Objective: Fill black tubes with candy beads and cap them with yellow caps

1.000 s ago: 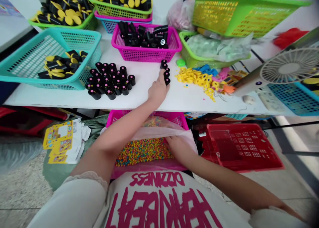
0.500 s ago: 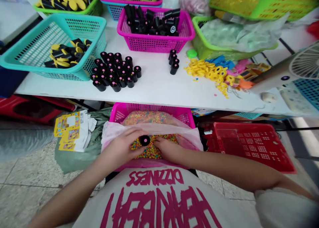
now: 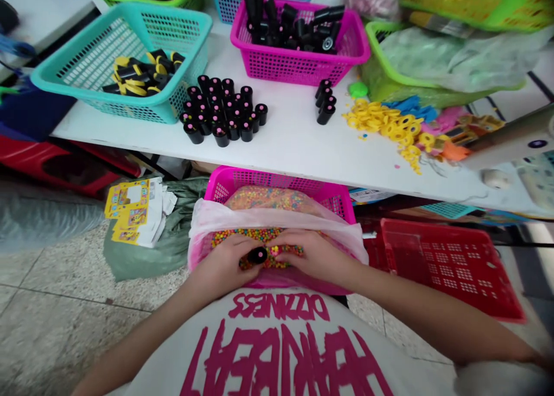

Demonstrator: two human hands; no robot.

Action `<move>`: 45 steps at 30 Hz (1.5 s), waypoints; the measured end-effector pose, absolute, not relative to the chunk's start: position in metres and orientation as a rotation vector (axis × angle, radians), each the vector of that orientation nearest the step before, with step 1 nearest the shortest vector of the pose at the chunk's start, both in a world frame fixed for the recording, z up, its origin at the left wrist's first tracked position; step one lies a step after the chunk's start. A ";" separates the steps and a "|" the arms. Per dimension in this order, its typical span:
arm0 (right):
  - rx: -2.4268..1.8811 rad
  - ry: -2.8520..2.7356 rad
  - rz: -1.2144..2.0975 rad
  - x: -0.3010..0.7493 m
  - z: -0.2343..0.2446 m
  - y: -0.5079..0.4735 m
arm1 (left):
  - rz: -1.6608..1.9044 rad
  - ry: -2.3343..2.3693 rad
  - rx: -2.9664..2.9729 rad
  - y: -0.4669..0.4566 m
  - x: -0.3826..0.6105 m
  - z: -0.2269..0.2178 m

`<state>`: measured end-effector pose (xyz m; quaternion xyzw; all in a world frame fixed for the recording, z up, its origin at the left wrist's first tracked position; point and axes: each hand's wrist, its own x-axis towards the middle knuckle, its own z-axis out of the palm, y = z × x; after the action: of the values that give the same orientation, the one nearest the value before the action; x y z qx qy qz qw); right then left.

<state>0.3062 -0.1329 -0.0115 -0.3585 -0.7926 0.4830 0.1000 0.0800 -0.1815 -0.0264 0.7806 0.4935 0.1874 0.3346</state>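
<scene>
My left hand (image 3: pixel 225 264) grips a small black tube (image 3: pixel 258 255) just over the coloured candy beads (image 3: pixel 255 237). The beads lie in a clear plastic bag lining a pink basket (image 3: pixel 277 182) on my lap, below the table edge. My right hand (image 3: pixel 314 257) rests on the beads right beside the tube, its fingers curled toward it. On the white table (image 3: pixel 294 148) stand a cluster of upright black tubes with pink tops (image 3: pixel 223 113) and a short row of black tubes (image 3: pixel 324 101).
A teal basket (image 3: pixel 86 67) holds black-and-yellow capped tubes; a pink basket (image 3: pixel 298 55) holds loose black tubes. Yellow rings (image 3: pixel 385 122) lie scattered at the right. A red crate (image 3: pixel 450 263) and yellow printed cards (image 3: pixel 134 208) sit on the floor.
My left hand left the row of tubes on the table and came down to the bead basket holding one tube. The view tilted down and shifted right.
</scene>
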 end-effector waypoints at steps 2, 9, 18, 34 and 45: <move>-0.983 -2.422 1.277 0.302 -0.006 -0.136 | 0.481 1.266 2.032 -0.182 0.080 -0.029; -0.950 -2.550 1.211 0.286 0.002 -0.144 | 0.523 1.227 1.982 -0.181 0.078 -0.028; -1.057 -2.647 0.987 0.319 0.005 -0.134 | 0.648 1.276 1.939 -0.185 0.074 -0.011; -1.327 -3.089 0.839 0.289 -0.055 -0.147 | 1.046 2.020 1.814 -0.006 0.037 0.005; -0.990 -2.836 1.171 0.287 -0.074 -0.130 | 1.032 1.761 2.133 -0.015 0.092 0.044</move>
<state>0.2870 -0.1299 -0.0740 -0.3067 -0.8790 0.3629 -0.0412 0.0915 -0.0155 0.0436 0.7193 0.5938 0.3481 0.0944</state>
